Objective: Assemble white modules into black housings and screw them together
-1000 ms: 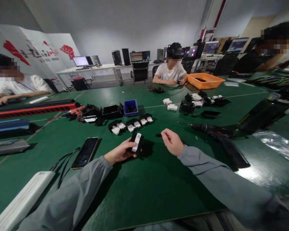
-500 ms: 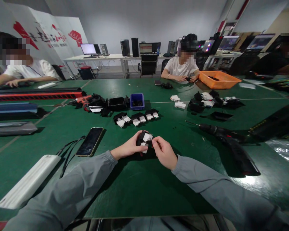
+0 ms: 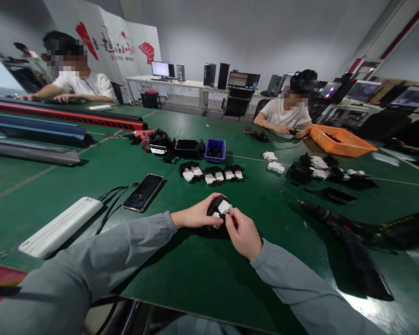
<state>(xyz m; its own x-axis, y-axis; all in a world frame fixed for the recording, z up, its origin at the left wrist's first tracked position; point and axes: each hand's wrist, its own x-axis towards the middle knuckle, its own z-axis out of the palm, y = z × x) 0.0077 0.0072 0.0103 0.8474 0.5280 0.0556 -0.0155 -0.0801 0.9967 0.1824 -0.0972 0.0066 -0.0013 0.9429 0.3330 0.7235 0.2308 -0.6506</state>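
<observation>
My left hand (image 3: pixel 195 214) grips a small black part with white blocks (image 3: pixel 225 206), its thumb lying across the lower white block. At the right side of that part, my right hand (image 3: pixel 243 231) closes thumb and forefinger in a pinch against the upper white block. Whatever sits between those fingertips is too small to make out. Beyond my hands, three similar black-and-white parts (image 3: pixel 214 176) stand in a row on the green table (image 3: pixel 181 274). Behind them is a blue bin (image 3: pixel 215 150) with small dark pieces inside.
A black power drill (image 3: pixel 349 237) lies at right, near a pile of black and white parts (image 3: pixel 321 168). To the left are a phone (image 3: pixel 144 192) and a white power bank (image 3: pixel 61 227) with a cable. Co-workers sit across the table, one beside an orange crate (image 3: pixel 342 141).
The view has tilted and swung left, so the scene sits further right. Both hands stay on the black-and-white part; my right fingertips are now against its upper white block.
</observation>
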